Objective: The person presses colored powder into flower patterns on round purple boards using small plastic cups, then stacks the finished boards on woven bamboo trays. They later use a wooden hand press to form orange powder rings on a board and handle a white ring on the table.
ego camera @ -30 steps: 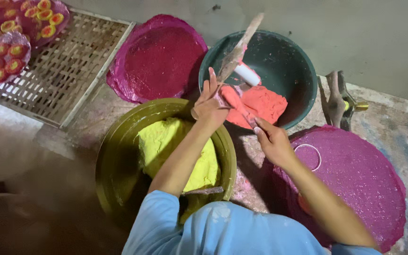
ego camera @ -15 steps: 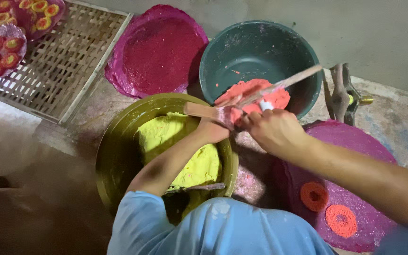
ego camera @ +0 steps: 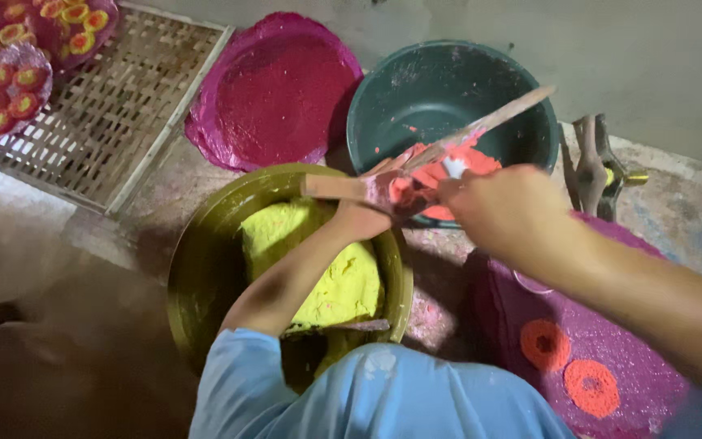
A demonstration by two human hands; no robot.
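I grip the wooden mold [ego camera: 351, 189] in my left hand [ego camera: 363, 218]; right hand [ego camera: 493, 207] fingers closed on the flat stick [ego camera: 489, 123], scraping red dough [ego camera: 416, 191] level over the green basin [ego camera: 448, 97].

Yellow dough [ego camera: 331, 268], orange paste [ego camera: 457, 167]

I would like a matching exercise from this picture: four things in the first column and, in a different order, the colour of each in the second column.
Things:
1. dough in the olive bowl
2. dough in the dark green bowl
3. round tray beside the bamboo rack
4. sleeve of the person

Colours:
A. light blue
B. orange-red
C. yellow
D. magenta

Pairs: 1-C, 2-B, 3-D, 4-A
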